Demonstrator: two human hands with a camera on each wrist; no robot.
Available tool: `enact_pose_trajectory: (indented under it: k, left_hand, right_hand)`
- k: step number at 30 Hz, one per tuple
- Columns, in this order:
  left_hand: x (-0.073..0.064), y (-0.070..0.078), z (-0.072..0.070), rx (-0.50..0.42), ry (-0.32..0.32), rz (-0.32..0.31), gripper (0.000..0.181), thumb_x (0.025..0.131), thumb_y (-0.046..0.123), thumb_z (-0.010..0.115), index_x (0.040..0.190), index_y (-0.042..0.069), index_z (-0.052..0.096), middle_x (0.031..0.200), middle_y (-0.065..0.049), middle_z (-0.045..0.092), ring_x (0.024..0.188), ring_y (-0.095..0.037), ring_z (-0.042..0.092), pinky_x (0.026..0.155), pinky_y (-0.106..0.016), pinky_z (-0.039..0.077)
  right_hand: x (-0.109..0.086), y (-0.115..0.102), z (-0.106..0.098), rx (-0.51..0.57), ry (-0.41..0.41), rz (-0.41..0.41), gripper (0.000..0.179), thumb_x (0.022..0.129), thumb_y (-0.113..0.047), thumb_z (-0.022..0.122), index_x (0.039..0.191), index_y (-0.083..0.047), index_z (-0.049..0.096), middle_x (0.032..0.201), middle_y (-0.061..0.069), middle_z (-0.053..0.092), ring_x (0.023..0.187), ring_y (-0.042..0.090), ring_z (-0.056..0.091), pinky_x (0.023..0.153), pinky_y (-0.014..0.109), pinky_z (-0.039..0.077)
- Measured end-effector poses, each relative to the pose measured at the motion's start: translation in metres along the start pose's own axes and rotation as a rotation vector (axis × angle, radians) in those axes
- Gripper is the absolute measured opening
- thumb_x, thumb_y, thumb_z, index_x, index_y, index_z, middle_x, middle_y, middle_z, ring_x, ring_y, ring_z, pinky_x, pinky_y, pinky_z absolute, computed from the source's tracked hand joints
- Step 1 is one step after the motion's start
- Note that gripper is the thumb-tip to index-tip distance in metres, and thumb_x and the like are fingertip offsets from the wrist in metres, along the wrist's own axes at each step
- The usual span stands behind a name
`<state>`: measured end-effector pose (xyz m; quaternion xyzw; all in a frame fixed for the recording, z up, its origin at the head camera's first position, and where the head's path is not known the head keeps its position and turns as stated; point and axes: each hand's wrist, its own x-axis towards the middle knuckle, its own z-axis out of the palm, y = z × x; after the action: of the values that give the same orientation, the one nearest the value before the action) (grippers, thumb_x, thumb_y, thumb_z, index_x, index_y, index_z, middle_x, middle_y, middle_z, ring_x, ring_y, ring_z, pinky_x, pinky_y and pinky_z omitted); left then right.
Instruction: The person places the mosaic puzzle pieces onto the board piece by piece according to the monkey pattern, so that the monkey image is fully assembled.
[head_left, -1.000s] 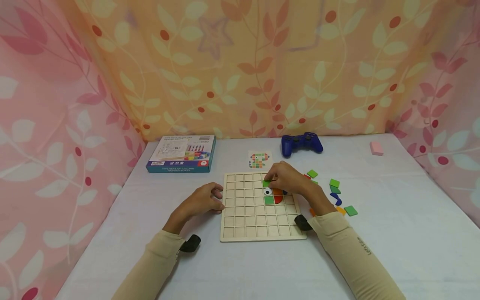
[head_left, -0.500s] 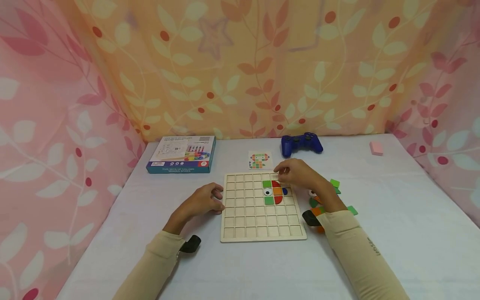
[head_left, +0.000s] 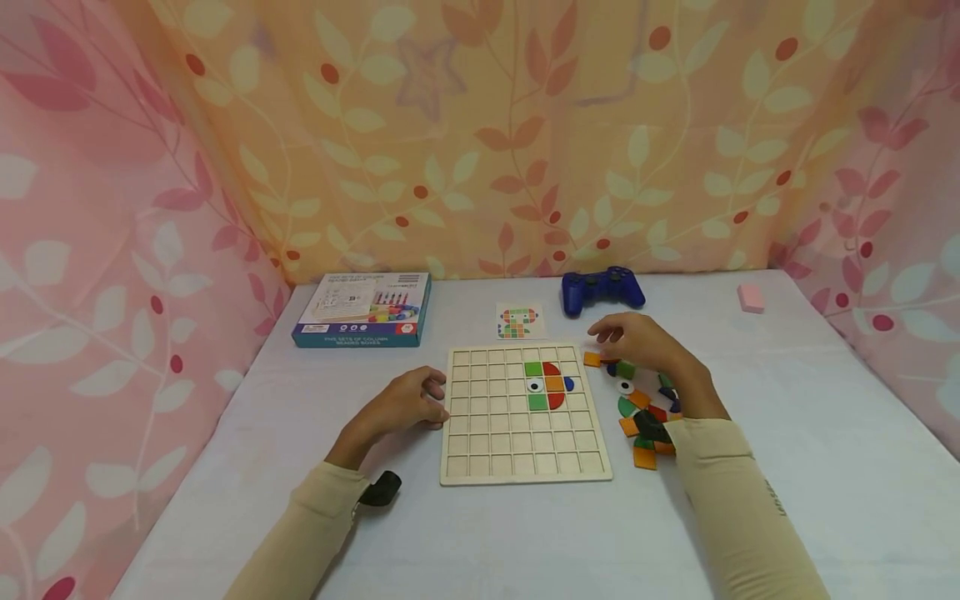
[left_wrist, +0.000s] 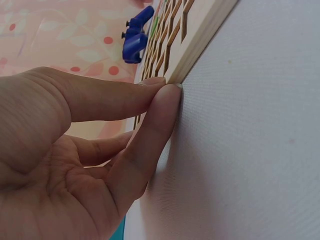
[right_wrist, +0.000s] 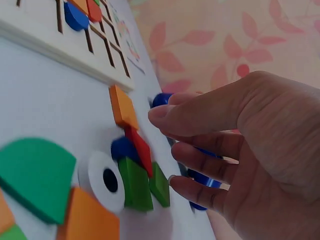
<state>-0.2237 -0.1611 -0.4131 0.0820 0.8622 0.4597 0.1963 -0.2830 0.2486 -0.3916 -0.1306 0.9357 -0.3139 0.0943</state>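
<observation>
A wooden grid board [head_left: 491,443] lies flat on the white table, with green, red and orange tiles, a white eye tile [head_left: 535,386] and a blue half-round tile [head_left: 569,384] set in its upper right. My left hand [head_left: 401,404] is at the board's left side; in the left wrist view, its thumb and a finger pinch the edge. Right of the board, my right hand [head_left: 641,340] hovers with fingers loosely bent and nothing between them. Below it lie loose tiles, among them an orange square [right_wrist: 122,106], a green tile [right_wrist: 134,185] and another eye tile [right_wrist: 102,182].
Behind the board lies a small pattern card [head_left: 519,321]. A blue game controller [head_left: 602,290] stands at the back, a boxed toy set [head_left: 363,308] at the back left, a pink block [head_left: 751,297] at the far right. Patterned curtains [head_left: 480,142] enclose the table.
My right hand has let go of the green tile at the board's upper right and moved right, over the loose tiles. The left hand has stayed at the board's edge.
</observation>
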Motion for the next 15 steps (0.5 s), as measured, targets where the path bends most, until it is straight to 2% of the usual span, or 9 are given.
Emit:
enact_pose_trajectory:
  k: [6,15]
  left_hand:
    - [-0.001,0.000,0.000,0.008,0.002,0.000,0.058,0.089,0.004,0.080,0.141,-0.004,0.055,0.118,-0.016,0.062,0.087,-0.020,0.066,0.081,-0.031,0.062]
    - [0.000,0.000,0.000,0.008,-0.001,0.015,0.058,0.088,0.004,0.079,0.140,-0.006,0.055,0.118,-0.017,0.062,0.085,-0.019,0.067,0.080,-0.031,0.062]
  right_hand:
    - [-0.006,0.012,-0.007,-0.002,0.021,0.038,0.042,0.094,-0.009,0.072,0.136,-0.002,0.069,0.120,0.017,0.072,0.109,0.033,0.063,0.102,0.055,0.053]
    - [-0.008,0.023,-0.010,0.010,0.002,0.125,0.050,0.091,-0.005,0.069,0.141,-0.003,0.065,0.128,0.019,0.069,0.115,0.037,0.060,0.109,0.060,0.049]
